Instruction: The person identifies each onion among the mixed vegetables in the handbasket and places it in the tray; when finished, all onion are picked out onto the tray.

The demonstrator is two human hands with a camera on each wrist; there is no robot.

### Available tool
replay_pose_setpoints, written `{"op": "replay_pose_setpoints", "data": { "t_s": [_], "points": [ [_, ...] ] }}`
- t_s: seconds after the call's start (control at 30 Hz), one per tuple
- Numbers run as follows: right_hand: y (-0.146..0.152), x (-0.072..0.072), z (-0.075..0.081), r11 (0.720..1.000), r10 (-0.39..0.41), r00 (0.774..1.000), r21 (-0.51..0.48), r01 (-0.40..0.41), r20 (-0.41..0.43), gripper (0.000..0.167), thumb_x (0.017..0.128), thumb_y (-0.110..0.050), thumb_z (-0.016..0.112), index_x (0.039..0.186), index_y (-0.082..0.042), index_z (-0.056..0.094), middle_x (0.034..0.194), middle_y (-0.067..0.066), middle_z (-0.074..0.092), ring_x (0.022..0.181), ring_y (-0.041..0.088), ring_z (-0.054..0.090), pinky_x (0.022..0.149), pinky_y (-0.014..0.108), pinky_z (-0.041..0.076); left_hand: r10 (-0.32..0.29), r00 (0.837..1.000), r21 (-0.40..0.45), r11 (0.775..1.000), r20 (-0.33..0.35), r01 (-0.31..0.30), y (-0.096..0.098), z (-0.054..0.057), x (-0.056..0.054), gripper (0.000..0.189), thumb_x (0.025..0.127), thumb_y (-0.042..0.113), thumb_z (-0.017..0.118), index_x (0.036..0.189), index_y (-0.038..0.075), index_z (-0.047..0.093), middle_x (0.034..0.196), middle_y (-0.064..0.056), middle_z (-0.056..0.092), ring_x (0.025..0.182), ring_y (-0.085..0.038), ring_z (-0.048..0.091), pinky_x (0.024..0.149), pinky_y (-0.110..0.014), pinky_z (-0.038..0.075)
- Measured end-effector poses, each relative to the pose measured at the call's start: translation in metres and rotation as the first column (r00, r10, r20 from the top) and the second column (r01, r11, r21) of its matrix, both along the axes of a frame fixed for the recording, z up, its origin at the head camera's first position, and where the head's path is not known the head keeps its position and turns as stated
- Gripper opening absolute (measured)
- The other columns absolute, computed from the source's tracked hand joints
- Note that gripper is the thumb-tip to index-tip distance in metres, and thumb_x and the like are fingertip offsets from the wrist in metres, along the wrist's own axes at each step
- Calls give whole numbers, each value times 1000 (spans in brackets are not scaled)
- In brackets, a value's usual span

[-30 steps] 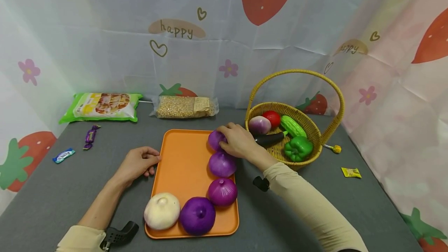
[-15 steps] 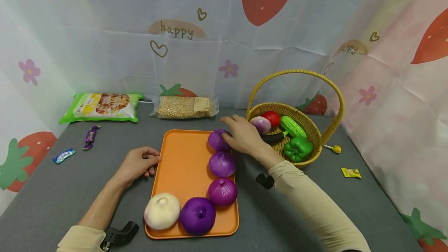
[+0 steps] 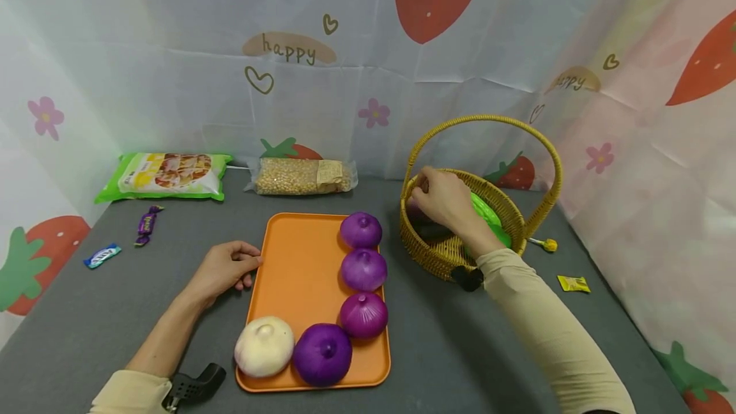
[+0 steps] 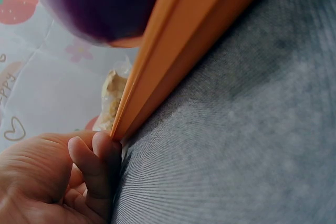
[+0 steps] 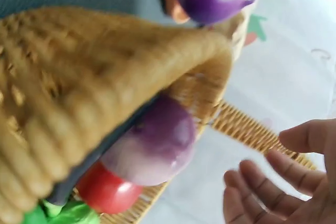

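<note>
My left hand (image 3: 227,270) pinches the left rim of an orange tray (image 3: 299,267) between thumb and finger. On the tray, a purple onion (image 3: 361,230) stands at the far right corner, with several more purple onions along the right and near sides. A whitish bulb (image 3: 264,346) fills the near left corner. Above the wicker basket (image 3: 422,254), my right hand (image 3: 445,200) has its fingers spread and holds nothing. Nearest to it in the right wrist view is a purple-and-white round vegetable (image 5: 152,140), beside a red tomato (image 5: 107,187) and a dark eggplant (image 5: 73,177).
A tall handle (image 3: 485,117) arches over the basket. A green ridged vegetable (image 3: 485,209) lies in it. At the back stand a green food packet (image 3: 167,176) and a bag of yellow kernels (image 3: 301,176). Wrapped candies (image 3: 146,225) lie left; a lollipop (image 3: 549,245) lies right.
My right hand has left the far right onion on the tray and moved right, over the basket. The left hand and tray stay in place.
</note>
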State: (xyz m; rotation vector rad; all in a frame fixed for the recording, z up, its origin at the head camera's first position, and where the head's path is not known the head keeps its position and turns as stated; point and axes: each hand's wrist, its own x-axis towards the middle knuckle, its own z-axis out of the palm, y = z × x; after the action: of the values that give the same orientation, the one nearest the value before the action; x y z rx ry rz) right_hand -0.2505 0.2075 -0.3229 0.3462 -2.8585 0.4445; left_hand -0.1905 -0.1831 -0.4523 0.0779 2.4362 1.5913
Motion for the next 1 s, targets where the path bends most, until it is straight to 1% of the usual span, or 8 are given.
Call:
{"op": "replay_pose_setpoints", "data": {
  "t_s": [0.17, 0.3, 0.4, 0.5, 0.67, 0.8, 0.9, 1.0],
  "points": [
    [9, -9, -2, 995, -53, 981, 92, 37, 184, 49, 94, -28, 50, 138, -7, 52, 135, 21, 55, 118, 38, 57, 94, 53, 50, -2, 1000, -1, 1000, 2, 2, 0, -1, 0, 32, 97, 18, 60, 118, -7, 58, 70, -4, 62, 56, -12, 59, 50, -27, 52],
    [11, -14, -6, 985, -68, 944, 170, 12, 322, 57, 99, -27, 43, 150, -2, 35, 148, 26, 43, 137, 42, 42, 110, 57, 39, 6, 1000, -8, 1000, 3, -6, 1, -3, 1, 31, 96, 18, 60, 117, -5, 59, 70, -4, 62, 55, -12, 59, 50, -27, 51],
    [13, -16, -9, 975, -70, 919, 219, -19, 389, 57, 101, -28, 42, 149, 0, 34, 146, 26, 46, 138, 41, 41, 111, 56, 38, 8, 1000, -9, 1000, 3, -8, 2, -3, 0, 31, 96, 18, 60, 117, -5, 59, 69, -4, 62, 55, -12, 59, 50, -27, 51],
    [15, -17, -12, 974, -70, 910, 224, -26, 408, 53, 99, -32, 47, 140, 1, 44, 136, 25, 55, 131, 40, 49, 107, 53, 42, 8, 1000, -7, 1000, 4, -8, 2, -2, 1, 31, 96, 18, 60, 117, -5, 59, 69, -4, 62, 55, -12, 59, 50, -27, 51],
    [15, -16, -13, 986, -54, 906, 165, -18, 420, 42, 93, -32, 55, 118, 1, 49, 111, 21, 62, 99, 33, 62, 88, 45, 51, 12, 1000, -9, 1000, 0, -12, 1, -1, 1, 30, 96, 18, 60, 116, -5, 59, 70, -4, 62, 55, -12, 59, 50, -27, 51],
    [15, -15, -16, 984, -18, 901, 169, -61, 433, 42, 88, -28, 61, 113, 2, 46, 96, 16, 60, 79, 26, 55, 74, 38, 49, 10, 1000, -3, 1000, 1, -10, 1, 1, 1, 31, 96, 18, 60, 117, -6, 59, 71, -4, 62, 55, -12, 59, 50, -26, 51],
    [14, -13, -17, 978, -2, 904, 189, -88, 428, 49, 89, -28, 63, 123, 3, 46, 101, 18, 63, 85, 29, 60, 78, 41, 51, 9, 1000, 2, 1000, 2, -9, 1, 2, 1, 32, 96, 18, 61, 117, -6, 59, 70, -3, 62, 55, -12, 59, 50, -26, 51],
    [13, -12, -18, 971, 21, 907, 209, -119, 420, 55, 91, -28, 60, 137, 0, 49, 120, 21, 64, 105, 35, 64, 92, 47, 52, 10, 1000, 4, 1000, -1, -10, 1, 2, 1, 33, 96, 18, 61, 117, -7, 59, 70, -4, 62, 54, -11, 58, 50, -26, 51]
  ]
}}
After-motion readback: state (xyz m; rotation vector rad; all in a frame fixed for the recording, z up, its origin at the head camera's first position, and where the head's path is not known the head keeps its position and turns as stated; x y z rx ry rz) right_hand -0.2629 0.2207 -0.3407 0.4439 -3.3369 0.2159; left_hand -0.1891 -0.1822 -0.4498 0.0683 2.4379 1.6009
